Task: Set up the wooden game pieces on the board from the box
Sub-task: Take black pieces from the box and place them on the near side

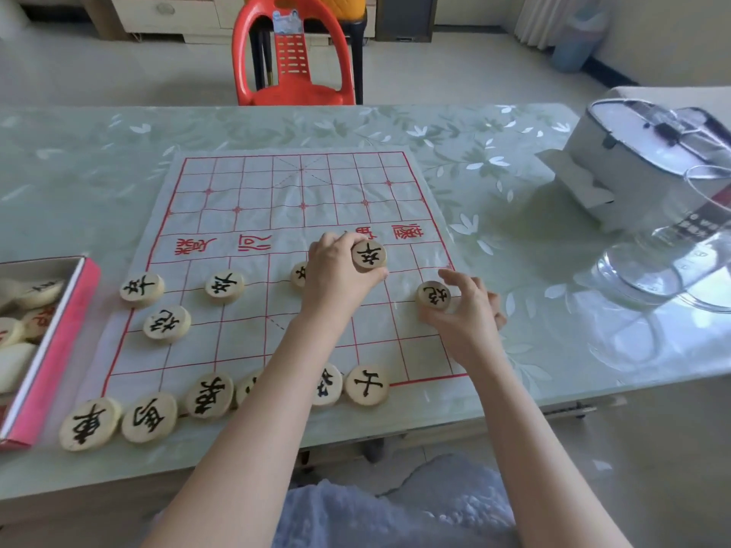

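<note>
A white cloth board point(300, 215) with a red grid lies on the table. Several round wooden pieces with black characters sit on its near half, among them one at the left edge point(141, 288) and a row along the near edge point(366, 385). My left hand point(336, 278) holds one piece point(368, 253) between thumb and fingers above the board's right side, and partly hides another piece point(299, 274). My right hand point(464, 310) pinches a piece point(434, 295) near the board's right edge. The pink box point(59, 350) at the left holds several more pieces.
A white appliance point(633, 160) and a clear glass jug point(680, 255) stand on the table's right side. A red plastic chair point(292, 53) is behind the far table edge. The table's near edge runs just below the board.
</note>
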Action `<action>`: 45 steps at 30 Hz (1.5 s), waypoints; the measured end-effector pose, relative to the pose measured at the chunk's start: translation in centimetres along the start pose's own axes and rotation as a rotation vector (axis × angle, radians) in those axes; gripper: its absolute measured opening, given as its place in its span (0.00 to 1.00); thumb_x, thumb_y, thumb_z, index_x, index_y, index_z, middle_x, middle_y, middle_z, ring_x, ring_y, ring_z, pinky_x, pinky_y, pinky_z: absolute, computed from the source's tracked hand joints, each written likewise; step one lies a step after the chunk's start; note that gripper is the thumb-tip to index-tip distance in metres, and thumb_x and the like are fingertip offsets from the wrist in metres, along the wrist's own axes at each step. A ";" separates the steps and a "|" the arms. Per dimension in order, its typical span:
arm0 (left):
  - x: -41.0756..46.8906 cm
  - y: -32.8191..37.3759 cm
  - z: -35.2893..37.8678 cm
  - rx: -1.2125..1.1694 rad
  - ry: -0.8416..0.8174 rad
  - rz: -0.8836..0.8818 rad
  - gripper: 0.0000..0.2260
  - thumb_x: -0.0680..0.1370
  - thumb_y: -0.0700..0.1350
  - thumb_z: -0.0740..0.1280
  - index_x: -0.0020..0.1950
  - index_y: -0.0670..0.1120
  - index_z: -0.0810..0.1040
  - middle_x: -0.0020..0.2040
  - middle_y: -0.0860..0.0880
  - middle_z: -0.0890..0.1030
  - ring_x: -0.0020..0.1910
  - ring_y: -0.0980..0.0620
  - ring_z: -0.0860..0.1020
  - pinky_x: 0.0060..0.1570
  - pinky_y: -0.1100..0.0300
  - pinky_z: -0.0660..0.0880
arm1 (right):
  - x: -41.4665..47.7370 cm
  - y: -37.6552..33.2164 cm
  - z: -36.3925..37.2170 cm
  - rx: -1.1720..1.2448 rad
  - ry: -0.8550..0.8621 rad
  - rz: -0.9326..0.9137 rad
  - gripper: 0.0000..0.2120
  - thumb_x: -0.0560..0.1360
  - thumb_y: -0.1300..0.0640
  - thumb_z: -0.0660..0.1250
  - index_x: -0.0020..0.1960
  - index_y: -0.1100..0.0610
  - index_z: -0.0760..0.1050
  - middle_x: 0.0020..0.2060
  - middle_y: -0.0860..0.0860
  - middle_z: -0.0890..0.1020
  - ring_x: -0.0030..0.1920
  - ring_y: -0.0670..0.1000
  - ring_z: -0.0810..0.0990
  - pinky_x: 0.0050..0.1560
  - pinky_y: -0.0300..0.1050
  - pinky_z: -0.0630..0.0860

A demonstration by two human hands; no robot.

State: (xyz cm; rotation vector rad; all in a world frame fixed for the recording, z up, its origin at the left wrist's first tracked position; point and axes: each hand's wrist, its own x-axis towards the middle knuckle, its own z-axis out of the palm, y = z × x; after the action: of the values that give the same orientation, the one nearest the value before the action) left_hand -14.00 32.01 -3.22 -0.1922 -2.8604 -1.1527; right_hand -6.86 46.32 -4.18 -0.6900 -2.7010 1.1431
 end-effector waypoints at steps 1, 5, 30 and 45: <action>0.2 0.0 0.3 0.022 0.005 -0.001 0.24 0.68 0.54 0.73 0.61 0.50 0.74 0.57 0.47 0.73 0.61 0.47 0.68 0.52 0.61 0.63 | 0.0 -0.1 -0.1 0.017 0.013 -0.006 0.24 0.72 0.54 0.67 0.67 0.48 0.68 0.63 0.48 0.71 0.66 0.52 0.61 0.65 0.48 0.54; 0.7 0.1 1.7 0.069 0.014 0.010 0.25 0.68 0.54 0.73 0.63 0.49 0.74 0.57 0.46 0.73 0.60 0.46 0.67 0.59 0.58 0.64 | -0.4 -0.8 -0.4 0.089 0.031 -0.043 0.23 0.73 0.55 0.65 0.67 0.47 0.68 0.64 0.48 0.70 0.67 0.51 0.58 0.66 0.48 0.53; -2.9 -6.4 -10.4 -0.067 0.097 -0.085 0.13 0.73 0.45 0.68 0.57 0.46 0.79 0.52 0.49 0.81 0.51 0.51 0.78 0.54 0.59 0.72 | -4.2 -7.3 3.9 0.084 -0.102 -0.239 0.19 0.74 0.55 0.66 0.64 0.48 0.71 0.63 0.46 0.73 0.66 0.52 0.62 0.68 0.50 0.55; -6.7 -21.2 -23.0 0.052 0.457 -0.317 0.13 0.71 0.34 0.64 0.54 0.43 0.81 0.53 0.44 0.82 0.54 0.45 0.78 0.57 0.52 0.74 | -9.1 -18.1 13.3 0.113 -0.305 -0.455 0.16 0.75 0.54 0.65 0.62 0.49 0.72 0.59 0.42 0.77 0.64 0.51 0.67 0.67 0.54 0.63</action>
State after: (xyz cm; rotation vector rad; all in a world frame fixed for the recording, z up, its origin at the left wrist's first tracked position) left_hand -10.16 0.27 -1.85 0.4807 -2.5566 -0.9983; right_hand -9.15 22.54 -0.29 0.1288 -2.7825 1.3413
